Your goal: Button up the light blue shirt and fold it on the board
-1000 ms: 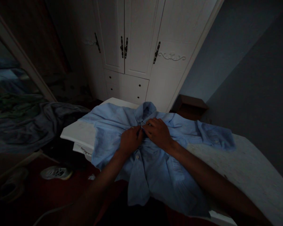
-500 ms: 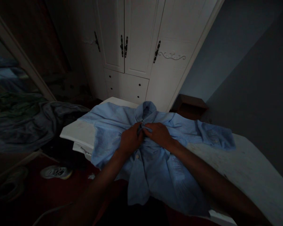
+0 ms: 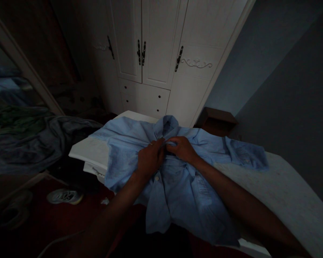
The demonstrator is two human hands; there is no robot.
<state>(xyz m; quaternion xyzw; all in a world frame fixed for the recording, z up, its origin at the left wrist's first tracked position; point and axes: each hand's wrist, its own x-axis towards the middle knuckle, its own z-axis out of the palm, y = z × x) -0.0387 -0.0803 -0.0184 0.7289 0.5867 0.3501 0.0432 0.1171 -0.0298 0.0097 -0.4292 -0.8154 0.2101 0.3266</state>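
Note:
A light blue button-up shirt (image 3: 125,161) lies spread face up over a white table (image 3: 274,190), collar toward the far side. Its lower hem hangs past the near edge. Just below the collar, my left hand (image 3: 151,157) is closed on the front placket. Beside it, my right hand (image 3: 183,149) pinches the edge of the same placket, thumb and forefinger together. The fingertips of both hands almost meet, and the fabric between them is lifted and bunched. A pale button shows lower on the placket; whatever button lies under the fingers is hidden.
A white wardrobe (image 3: 161,46) with dark handles stands behind the table. Heaped clothes (image 3: 27,147) lie at the left, near a mirror-like panel. A grey shoe (image 3: 64,196) rests on the red floor. At the back right is a small brown cabinet (image 3: 220,116).
My right hand has shifted slightly up, its fingers now more arched over the placket. My left hand has turned a little, still closed on the fabric. The shirt's outline is much the same.

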